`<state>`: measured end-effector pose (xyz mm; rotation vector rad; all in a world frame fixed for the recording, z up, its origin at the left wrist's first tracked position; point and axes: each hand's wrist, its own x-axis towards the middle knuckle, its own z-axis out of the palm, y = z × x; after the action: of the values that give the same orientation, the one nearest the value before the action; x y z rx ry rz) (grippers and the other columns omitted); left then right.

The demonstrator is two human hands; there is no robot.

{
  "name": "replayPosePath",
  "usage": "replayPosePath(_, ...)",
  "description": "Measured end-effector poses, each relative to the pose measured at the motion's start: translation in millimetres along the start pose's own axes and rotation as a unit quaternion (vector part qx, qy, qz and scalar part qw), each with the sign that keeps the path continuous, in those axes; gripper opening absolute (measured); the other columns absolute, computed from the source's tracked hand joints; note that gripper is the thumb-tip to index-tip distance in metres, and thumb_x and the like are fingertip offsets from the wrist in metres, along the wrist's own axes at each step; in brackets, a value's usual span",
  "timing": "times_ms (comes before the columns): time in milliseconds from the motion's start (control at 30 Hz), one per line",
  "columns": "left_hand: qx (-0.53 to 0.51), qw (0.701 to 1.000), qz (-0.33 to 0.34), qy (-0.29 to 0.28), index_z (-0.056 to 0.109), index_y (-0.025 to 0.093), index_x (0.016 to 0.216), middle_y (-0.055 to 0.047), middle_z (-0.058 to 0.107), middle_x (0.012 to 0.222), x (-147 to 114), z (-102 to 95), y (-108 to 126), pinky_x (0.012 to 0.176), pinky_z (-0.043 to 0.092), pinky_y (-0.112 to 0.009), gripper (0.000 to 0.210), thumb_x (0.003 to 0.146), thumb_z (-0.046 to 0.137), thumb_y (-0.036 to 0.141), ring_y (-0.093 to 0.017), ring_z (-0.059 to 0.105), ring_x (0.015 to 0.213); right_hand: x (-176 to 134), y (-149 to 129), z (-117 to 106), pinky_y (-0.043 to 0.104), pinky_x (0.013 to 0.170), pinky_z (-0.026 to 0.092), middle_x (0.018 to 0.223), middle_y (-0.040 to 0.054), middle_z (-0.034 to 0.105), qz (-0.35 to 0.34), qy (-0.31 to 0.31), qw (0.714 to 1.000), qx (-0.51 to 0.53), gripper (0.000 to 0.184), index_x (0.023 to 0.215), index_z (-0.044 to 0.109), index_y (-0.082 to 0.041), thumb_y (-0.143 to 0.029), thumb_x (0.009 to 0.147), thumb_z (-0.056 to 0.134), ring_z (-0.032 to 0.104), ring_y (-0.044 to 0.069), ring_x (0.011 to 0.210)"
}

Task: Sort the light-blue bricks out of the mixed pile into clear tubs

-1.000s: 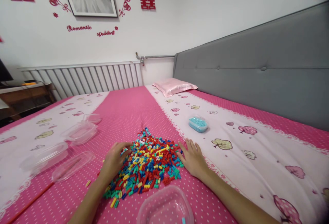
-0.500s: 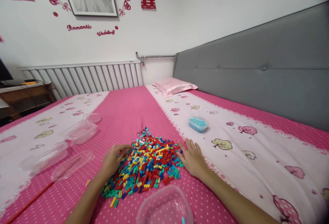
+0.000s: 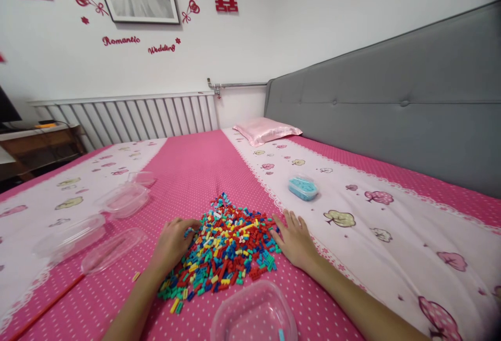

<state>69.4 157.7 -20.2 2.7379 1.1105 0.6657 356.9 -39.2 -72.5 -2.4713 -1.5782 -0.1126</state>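
A heap of small plastic building bricks in red, blue, yellow, green and white is spread on the bed. At its left edge is my left hand, fingers bent over the bricks. A gap shows between the thumb and index finger, with blue bricks visible there; the fingertips are partly hidden. My right hand rests palm down at the heap's right edge, fingers spread, thumb touching the bricks. A clear plastic container with a light blue brick inside stands in front of the heap.
A clear box of light blue bricks stands beyond my right hand. To the left lie clear containers and a clear lid, near a red stick. A pink pillow lies by the grey headboard.
The view has shifted slightly. My left hand's fingers have moved a little among the bricks at the heap's edge. My right hand stays in place.
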Motion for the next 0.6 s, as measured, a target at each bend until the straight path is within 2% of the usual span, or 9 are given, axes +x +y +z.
replayPosePath(167,-0.022,0.999,0.015,0.019,0.073,0.022,0.094,-0.009,0.075,0.098,0.8,-2.5,2.6,0.087,0.048,-0.04,0.032,0.085,0.046,0.037,-0.028,0.064,0.095,-0.3,-0.1,-0.3,0.053,0.119,0.023,0.158,0.0235,0.038,-0.001,0.003,1.0,-0.004,0.057,0.152,0.044,-0.019,-0.047,0.104,0.034,0.033,0.038,0.148)
replayPosePath(433,-0.046,0.998,0.014,0.049,0.073,0.022,0.094,-0.008,0.076,0.096,-0.1,-17.9,0.4,0.082,0.051,-0.039,0.033,0.086,0.05,0.044,-0.026,0.066,0.088,0.1,2.0,2.1,0.052,0.118,0.024,0.157,0.023,0.039,-0.006,0.012,1.0,-0.016,0.057,0.152,0.046,-0.02,-0.048,0.104,0.034,0.035,0.037,0.147)
replayPosePath(533,-0.055,0.997,0.034,0.039,0.076,0.022,0.093,-0.009,0.076,0.092,1.7,-20.2,11.5,0.081,0.051,-0.04,0.034,0.088,0.052,0.046,-0.027,0.066,0.088,-0.6,3.8,2.6,0.052,0.117,0.024,0.157,0.0228,0.04,-0.005,0.012,1.0,-0.019,0.057,0.151,0.046,-0.02,-0.048,0.104,0.034,0.036,0.037,0.146)
replayPosePath(600,-0.065,0.996,0.057,0.023,0.077,0.022,0.095,-0.008,0.076,0.09,3.4,-24.5,30.5,0.081,0.051,-0.039,0.034,0.09,0.053,0.046,-0.026,0.066,0.087,-1.5,4.6,2.3,0.052,0.117,0.024,0.156,0.0234,0.04,-0.003,0.01,1.0,-0.019,0.057,0.151,0.046,-0.019,-0.048,0.104,0.034,0.037,0.037,0.146)
